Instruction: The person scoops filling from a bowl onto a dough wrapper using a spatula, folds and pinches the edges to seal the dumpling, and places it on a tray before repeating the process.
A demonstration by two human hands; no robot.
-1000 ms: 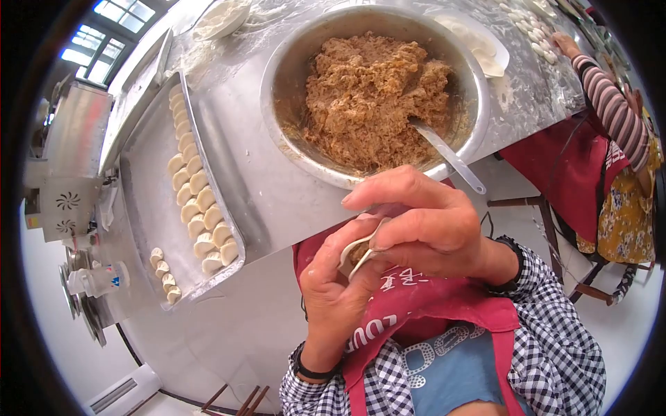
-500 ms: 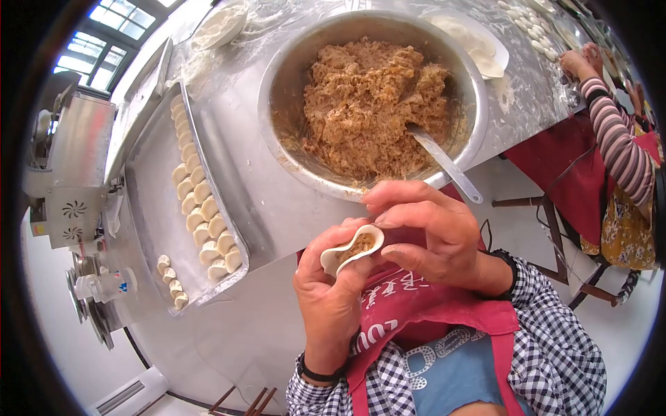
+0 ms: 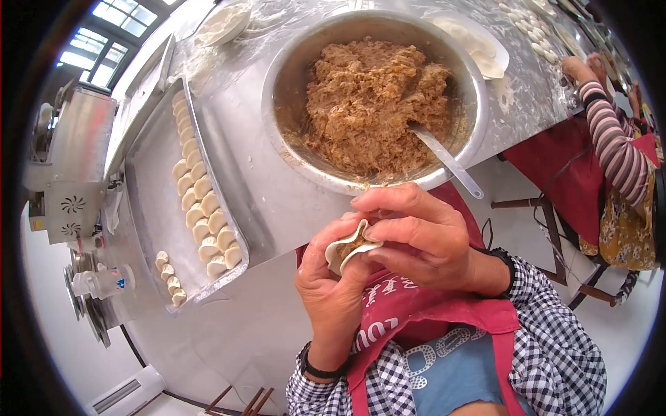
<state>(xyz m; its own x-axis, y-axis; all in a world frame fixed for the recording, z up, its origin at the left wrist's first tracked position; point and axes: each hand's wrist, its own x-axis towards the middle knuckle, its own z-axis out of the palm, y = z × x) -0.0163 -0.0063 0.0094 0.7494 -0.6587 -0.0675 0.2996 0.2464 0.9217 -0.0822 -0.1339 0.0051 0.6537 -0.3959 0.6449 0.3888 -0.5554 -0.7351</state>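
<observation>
Metal bench point(image 3: 243, 90), flour all over its far side, windows point(image 3: 114, 35) up at 10 o'clock (clock = the head view). A co-worker's hands point(image 3: 579, 69) are near 2 o'clock, close to some little dough pieces point(image 3: 533, 33).

The wrapper point(image 3: 334, 254) is just below the clock's centre, off the bench, with brown filling showing in the middle. Left hand point(image 3: 329, 295) has its fingers cupped round it, right hand point(image 3: 437, 243) has fingers pinching the edge nearest it. So it's filled but not sealed: I'd call this one roughly halfway, with the rim left to close.

Finished ones: the tray point(image 3: 149, 201) at 9 o'clock has a long band of closed dumplings point(image 3: 201, 188) along its bench-side edge, plus a short line of small pleated ones point(image 3: 168, 272) toward 8. Lots of bare tray beside them.

Plenty left too, looks like. Big bowl point(image 3: 283, 87) at 12 to 1 is heaped with filling point(image 3: 374, 97), spoon point(image 3: 451, 161) stuck in it, handle toward 4. Plate point(image 3: 499, 54) between 1 and 2 holds more flat wrappers point(image 3: 472, 40).
</observation>
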